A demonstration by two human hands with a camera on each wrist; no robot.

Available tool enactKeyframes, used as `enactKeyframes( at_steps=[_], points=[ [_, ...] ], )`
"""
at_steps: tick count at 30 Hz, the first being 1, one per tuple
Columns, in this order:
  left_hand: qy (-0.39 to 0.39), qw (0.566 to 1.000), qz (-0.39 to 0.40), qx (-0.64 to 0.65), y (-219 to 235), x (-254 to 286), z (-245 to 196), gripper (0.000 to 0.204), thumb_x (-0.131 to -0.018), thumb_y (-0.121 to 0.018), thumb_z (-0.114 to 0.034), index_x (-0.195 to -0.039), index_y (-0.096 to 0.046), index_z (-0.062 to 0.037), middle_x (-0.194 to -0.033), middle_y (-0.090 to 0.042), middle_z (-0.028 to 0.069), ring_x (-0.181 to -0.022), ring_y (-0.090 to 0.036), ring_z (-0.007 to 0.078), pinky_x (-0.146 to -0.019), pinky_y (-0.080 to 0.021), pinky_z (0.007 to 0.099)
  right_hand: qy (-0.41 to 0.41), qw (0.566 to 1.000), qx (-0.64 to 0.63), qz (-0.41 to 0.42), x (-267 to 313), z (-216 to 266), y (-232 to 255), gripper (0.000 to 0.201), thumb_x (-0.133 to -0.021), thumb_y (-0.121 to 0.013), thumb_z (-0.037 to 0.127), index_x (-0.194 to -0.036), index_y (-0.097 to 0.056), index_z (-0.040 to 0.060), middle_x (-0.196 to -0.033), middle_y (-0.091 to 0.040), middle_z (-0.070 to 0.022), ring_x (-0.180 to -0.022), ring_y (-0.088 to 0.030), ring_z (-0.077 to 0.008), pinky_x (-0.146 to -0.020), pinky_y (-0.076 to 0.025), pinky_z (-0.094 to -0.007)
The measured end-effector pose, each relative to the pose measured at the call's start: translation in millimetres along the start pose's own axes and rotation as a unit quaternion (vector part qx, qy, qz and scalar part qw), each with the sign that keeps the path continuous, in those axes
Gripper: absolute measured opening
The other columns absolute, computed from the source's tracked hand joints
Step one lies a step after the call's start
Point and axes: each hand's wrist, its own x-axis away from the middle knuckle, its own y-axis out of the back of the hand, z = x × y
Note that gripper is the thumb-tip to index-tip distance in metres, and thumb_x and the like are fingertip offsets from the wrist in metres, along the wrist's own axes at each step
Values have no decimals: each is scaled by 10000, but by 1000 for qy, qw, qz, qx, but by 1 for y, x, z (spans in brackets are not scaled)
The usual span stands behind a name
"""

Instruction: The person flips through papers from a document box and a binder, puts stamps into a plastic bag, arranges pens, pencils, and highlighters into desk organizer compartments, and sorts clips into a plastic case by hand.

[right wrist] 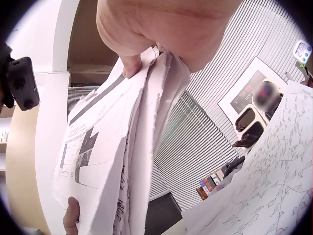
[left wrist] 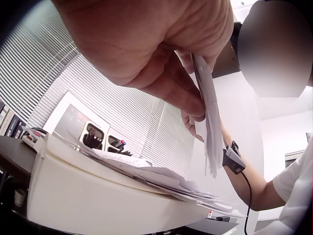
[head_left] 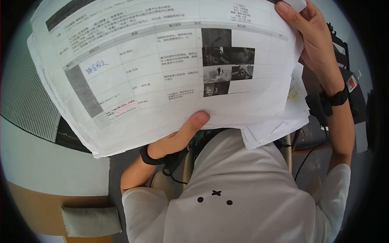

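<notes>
A thick stack of printed sheets point(head_left: 170, 111) is held up before the person's torso, its top page showing a table, small dark pictures, blue handwriting and a pink mark. My left hand point(head_left: 178, 137) grips the bottom edge, thumb flat on the front page. In the left wrist view, the fingers of that hand lie behind the stack point(left wrist: 211, 117), seen edge-on. At the upper right corner my right hand point(head_left: 318, 44) pinches the pages, thumb in front and fingers mostly hidden behind. The right wrist view shows the sheets point(right wrist: 105, 147) fanning slightly apart below that hand.
Loose papers point(head_left: 275, 131) lie beneath the stack at right. More sheets top a white surface point(left wrist: 112, 196), near pen holders point(left wrist: 93, 136). A sheet with leaf drawings point(right wrist: 259, 181) and a framed picture point(right wrist: 252, 90) stand by the blinds. A grey cushion point(head_left: 91, 222) is at lower left.
</notes>
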Motion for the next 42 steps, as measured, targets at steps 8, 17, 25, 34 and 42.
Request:
enactKeyframes(
  at_steps=[8,17,25,34,42],
  points=[
    [26,998,-8,48,-2,4,1,442,-983,-811,-295,-1303,-685,-18,-1189,-722,90,-1057,-672,197,-922,-554,328,25,998,-17,60,1,0,1,470,-1011,-752,216,-1370,-571,-27,-1200,-748,-141,-1001,-746,-158,-866,-633,-310],
    [31,998,-4,55,-2,6,0,455,-990,-799,-313,-1313,-680,-16,-1205,-718,99,-1066,-672,207,-933,-548,322,53,996,11,67,0,-5,3,508,-1026,-724,228,-1410,-555,-60,-1208,-755,-174,-972,-765,-163,-828,-651,-313],
    [41,998,0,57,-1,5,0,457,-990,-796,-309,-1309,-676,-4,-1194,-719,103,-1060,-669,212,-931,-548,329,55,995,7,82,-3,-8,5,489,-1030,-719,225,-1405,-566,-49,-1193,-761,-169,-935,-770,-151,-800,-654,-296],
    [49,997,-5,56,-3,7,-4,414,-1009,-775,-276,-1303,-682,0,-1186,-721,92,-1059,-666,196,-923,-546,322,47,994,-23,92,-4,-11,8,419,-1045,-689,181,-1371,-588,-61,-1163,-771,-174,-911,-775,-152,-777,-658,-281],
    [41,975,-126,180,-10,-6,7,328,-1013,-748,-133,-1301,-681,10,-1215,-716,81,-1090,-660,186,-991,-518,327,-222,970,-30,-96,-10,-13,14,340,-1002,-671,99,-1267,-598,-101,-1169,-739,-216,-1031,-750,-274,-878,-629,-392]
  ],
)
